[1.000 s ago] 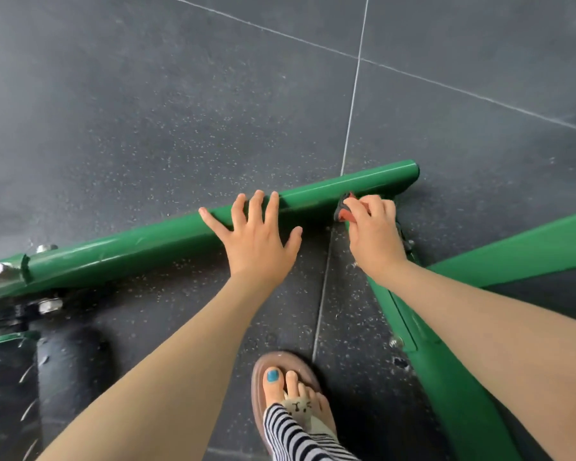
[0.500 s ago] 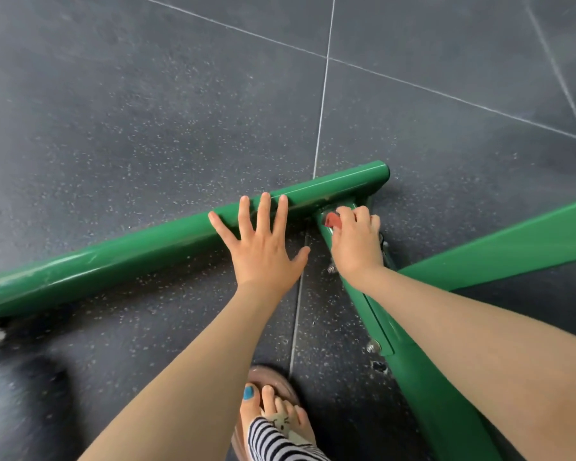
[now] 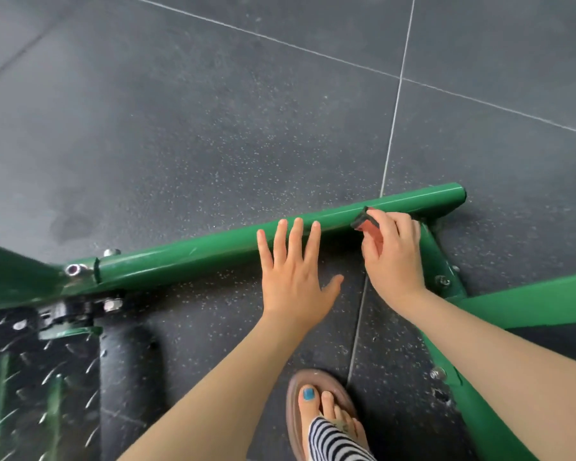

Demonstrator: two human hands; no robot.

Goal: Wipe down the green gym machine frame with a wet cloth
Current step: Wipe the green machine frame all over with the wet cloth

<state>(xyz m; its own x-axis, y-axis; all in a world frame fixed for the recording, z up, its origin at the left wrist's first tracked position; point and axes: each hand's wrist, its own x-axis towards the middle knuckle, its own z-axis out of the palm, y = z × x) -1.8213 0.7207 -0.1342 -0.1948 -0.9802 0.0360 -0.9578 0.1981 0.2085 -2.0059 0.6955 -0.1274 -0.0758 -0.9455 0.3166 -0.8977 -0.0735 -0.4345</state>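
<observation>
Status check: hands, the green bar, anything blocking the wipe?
Left hand flat, fingers on green tube. Right hand pinching small red-and-black cloth against tube. Tube's capped end ahead, nothing in the way.

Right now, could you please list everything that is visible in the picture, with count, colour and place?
green frame tube: one, green, lying across the floor, left to right
side frame bars: two, green, at right
cloth: one, small, red and dark, pinched against the tube
bolts: several, silver, on the frame joints
tread plate: one, dark, bottom left
floor: dark grey speckled tiles
sandal: one, brown, bottom centre
left hand: fingers straight, resting on the tube
right hand: pinches the cloth
</observation>
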